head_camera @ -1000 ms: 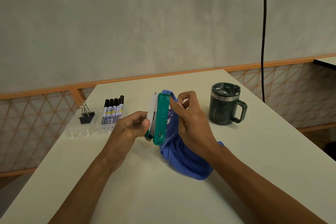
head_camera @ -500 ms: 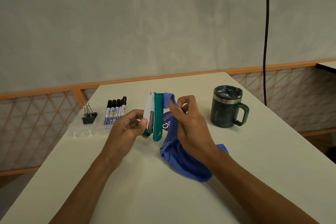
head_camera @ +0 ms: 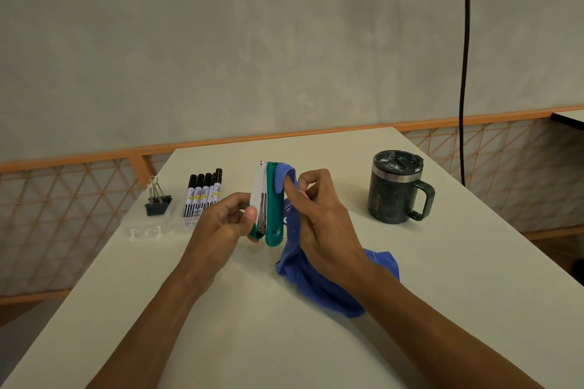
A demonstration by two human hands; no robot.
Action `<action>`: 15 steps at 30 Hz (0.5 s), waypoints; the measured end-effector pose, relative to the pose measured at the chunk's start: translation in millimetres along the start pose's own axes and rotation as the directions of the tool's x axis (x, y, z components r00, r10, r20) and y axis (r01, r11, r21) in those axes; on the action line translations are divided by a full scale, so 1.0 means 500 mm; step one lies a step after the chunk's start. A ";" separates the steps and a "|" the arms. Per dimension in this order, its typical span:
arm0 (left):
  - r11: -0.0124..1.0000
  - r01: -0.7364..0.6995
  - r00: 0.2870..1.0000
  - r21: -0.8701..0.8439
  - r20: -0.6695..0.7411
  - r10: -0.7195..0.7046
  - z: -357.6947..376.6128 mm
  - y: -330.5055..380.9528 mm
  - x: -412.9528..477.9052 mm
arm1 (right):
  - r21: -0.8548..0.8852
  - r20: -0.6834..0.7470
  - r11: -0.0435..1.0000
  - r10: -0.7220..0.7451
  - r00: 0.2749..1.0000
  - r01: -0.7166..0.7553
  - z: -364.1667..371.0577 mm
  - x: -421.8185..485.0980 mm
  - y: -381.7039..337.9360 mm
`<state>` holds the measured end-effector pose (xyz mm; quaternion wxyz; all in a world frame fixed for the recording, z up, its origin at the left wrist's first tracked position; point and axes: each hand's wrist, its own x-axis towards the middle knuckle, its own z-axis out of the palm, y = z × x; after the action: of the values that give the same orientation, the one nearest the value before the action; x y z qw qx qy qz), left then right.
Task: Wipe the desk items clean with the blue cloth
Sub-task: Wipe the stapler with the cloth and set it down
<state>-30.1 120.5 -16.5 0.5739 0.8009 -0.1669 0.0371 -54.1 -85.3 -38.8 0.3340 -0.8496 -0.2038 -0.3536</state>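
Note:
A green stapler (head_camera: 272, 208) stands on end above the middle of the pale desk (head_camera: 442, 278), its metal strip facing left. My left hand (head_camera: 226, 224) grips its lower part between thumb and fingers. My right hand (head_camera: 319, 218) holds the blue cloth (head_camera: 319, 284) and presses a fold of it against the stapler's top right side with a fingertip. The rest of the cloth hangs down and lies bunched on the desk under my right wrist.
Several black markers (head_camera: 203, 194) lie side by side at the left, with a black binder clip (head_camera: 158, 204) beside them and a clear plastic piece (head_camera: 146, 232) in front. A dark green lidded mug (head_camera: 396, 191) stands at the right. A black cable (head_camera: 464, 66) hangs behind.
The stapler has been held a little higher and more upright. The cloth fold under my right fingertip has slid along the stapler's upper right edge. Markers, clip and mug stay put.

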 end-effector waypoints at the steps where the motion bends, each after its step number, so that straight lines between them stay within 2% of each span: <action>1: 1.000 -0.005 1.000 -0.006 -0.003 0.005 -0.002 -0.001 0.000 | -0.018 0.007 0.999 -0.028 1.000 0.028 0.001 -0.003 -0.003; 4: 1.000 -0.010 1.000 -0.026 -0.001 0.010 -0.002 0.000 0.000 | -0.038 0.010 0.998 -0.059 0.998 0.060 0.003 -0.006 -0.009; 9: 1.000 -0.015 1.000 0.023 -0.004 0.015 0.005 -0.002 0.000 | -0.006 -0.017 1.000 -0.010 1.000 0.010 -0.003 0.007 -0.005; 15: 0.999 0.009 0.999 0.032 -0.054 -0.007 0.001 -0.010 0.006 | -0.092 0.024 0.993 -0.066 0.998 0.068 -0.006 0.002 -0.016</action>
<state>-26.1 120.7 -20.5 0.5652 0.8096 -0.1474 0.0590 -59.5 -81.8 -33.4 0.2800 -0.8605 -0.2192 -0.3649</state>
